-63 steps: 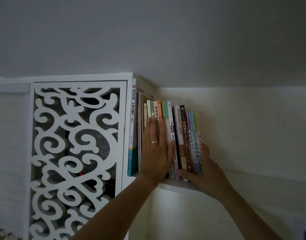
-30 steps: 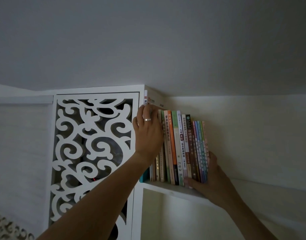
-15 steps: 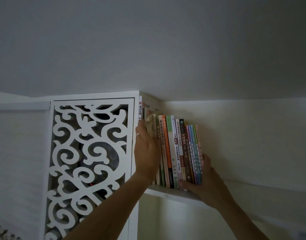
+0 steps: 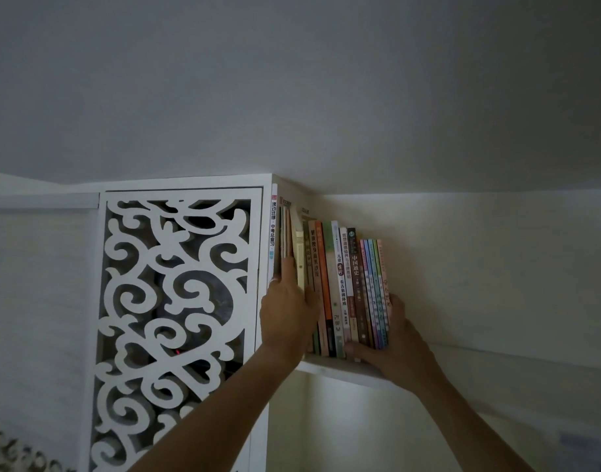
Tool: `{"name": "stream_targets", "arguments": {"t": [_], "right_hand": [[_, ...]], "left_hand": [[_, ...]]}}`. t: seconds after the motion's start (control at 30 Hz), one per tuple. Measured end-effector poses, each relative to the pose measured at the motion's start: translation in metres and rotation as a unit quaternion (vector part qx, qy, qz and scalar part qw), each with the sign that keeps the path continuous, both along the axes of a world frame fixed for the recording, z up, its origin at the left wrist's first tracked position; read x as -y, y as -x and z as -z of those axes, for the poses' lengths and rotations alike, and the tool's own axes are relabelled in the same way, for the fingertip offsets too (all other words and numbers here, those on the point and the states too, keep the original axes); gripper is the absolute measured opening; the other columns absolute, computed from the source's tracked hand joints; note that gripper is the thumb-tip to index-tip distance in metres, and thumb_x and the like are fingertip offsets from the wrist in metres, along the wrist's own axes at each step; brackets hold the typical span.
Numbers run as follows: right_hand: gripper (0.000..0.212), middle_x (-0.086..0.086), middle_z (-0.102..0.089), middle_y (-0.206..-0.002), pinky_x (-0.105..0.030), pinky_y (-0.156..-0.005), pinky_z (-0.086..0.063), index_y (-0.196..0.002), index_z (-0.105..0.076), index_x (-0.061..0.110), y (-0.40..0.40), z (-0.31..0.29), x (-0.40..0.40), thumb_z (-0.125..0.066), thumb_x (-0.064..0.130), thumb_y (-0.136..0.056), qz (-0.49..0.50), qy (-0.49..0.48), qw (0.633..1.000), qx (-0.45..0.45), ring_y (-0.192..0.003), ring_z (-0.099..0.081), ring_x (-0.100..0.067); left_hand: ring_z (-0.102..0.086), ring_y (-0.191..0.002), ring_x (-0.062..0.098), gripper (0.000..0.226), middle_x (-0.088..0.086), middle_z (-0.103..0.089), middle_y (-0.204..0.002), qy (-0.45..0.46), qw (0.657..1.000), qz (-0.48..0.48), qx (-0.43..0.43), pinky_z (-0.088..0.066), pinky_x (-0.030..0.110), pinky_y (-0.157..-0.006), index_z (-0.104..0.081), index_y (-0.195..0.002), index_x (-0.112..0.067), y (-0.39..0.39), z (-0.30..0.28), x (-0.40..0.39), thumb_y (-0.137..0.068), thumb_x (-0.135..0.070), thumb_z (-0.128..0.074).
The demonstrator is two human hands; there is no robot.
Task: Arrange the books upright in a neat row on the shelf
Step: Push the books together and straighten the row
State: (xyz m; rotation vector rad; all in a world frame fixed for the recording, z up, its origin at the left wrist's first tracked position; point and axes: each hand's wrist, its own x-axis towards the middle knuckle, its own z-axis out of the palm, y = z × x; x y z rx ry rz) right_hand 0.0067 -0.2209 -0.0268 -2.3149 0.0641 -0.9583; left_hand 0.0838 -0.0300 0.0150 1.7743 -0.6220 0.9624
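Observation:
A row of upright books (image 4: 340,284) stands on a white shelf (image 4: 326,369), packed against the cabinet's side. A tall white book (image 4: 273,233) is leftmost, and thin pastel books (image 4: 374,291) end the row on the right. My left hand (image 4: 285,315) has its fingers pushed into a gap beside a cream book (image 4: 299,253), with the thumb across the neighbouring spines. My right hand (image 4: 394,345) cups the row's right end, its thumb under the spines and its fingers on the outer cover. The books' lower left corners are hidden by my left hand.
A white cabinet door with carved scrollwork (image 4: 176,301) fills the left. The ceiling (image 4: 326,97) sits just above the tallest books. The shelf runs on to the right along a pale wall (image 4: 496,284).
My left hand dropped from the top of the spines to mid height and slid its fingers in between the left books. My right hand has stayed at the row's right end.

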Motion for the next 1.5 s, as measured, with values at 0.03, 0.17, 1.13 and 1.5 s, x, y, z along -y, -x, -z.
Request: {"name": "stream_targets", "arguments": {"t": [0.03,0.17,1.13,1.5], "right_hand": [[0.118,0.009,-0.057,-0.134,-0.045,-0.091,-0.058,-0.146,-0.009,0.048,0.001,-0.002,0.000,-0.075,0.083,-0.055,-0.010,-0.013,1.000,-0.001,-0.115,-0.061,-0.018],[0.085,0.005,-0.059,-0.135,-0.013,-0.070,-0.053,-0.148,-0.012,0.038,0.007,-0.010,-0.006,-0.060,0.067,-0.085,-0.012,-0.047,0.999,-0.004,-0.090,-0.064,0.000],[0.080,-0.005,-0.065,-0.102,-0.043,-0.069,-0.060,-0.132,-0.023,0.025,0.020,-0.002,-0.001,-0.074,0.057,-0.079,0.241,-0.108,0.958,0.113,-0.078,-0.065,-0.029],[0.069,-0.001,-0.066,-0.116,-0.022,-0.057,-0.047,-0.135,-0.028,0.023,0.016,0.001,0.003,-0.070,0.048,-0.087,0.241,-0.022,0.965,0.101,-0.086,-0.068,-0.020]], "left_hand": [[-0.070,-0.085,0.014,0.055,0.001,-0.068,-0.111,-0.011,1.000,0.010,-0.012,-0.065,0.035,-0.072,-0.032,-0.151,-0.026,0.002,-0.001,-0.002,-0.101,-0.027,-0.057],[-0.070,-0.081,0.015,0.082,0.003,-0.062,-0.115,-0.031,0.999,0.005,-0.009,-0.065,0.040,-0.068,0.002,-0.162,-0.040,0.029,-0.005,-0.009,-0.099,-0.029,-0.049],[-0.053,-0.131,0.017,0.064,-0.004,-0.052,-0.148,0.005,0.993,0.107,0.041,-0.052,0.037,-0.108,-0.039,-0.156,-0.022,0.125,-0.012,0.029,-0.096,-0.008,-0.057],[-0.058,-0.096,0.015,0.058,0.018,-0.045,-0.148,-0.008,0.998,-0.008,0.060,-0.056,0.029,-0.078,-0.035,-0.151,-0.012,0.038,0.004,0.084,-0.099,-0.029,-0.054]]}}
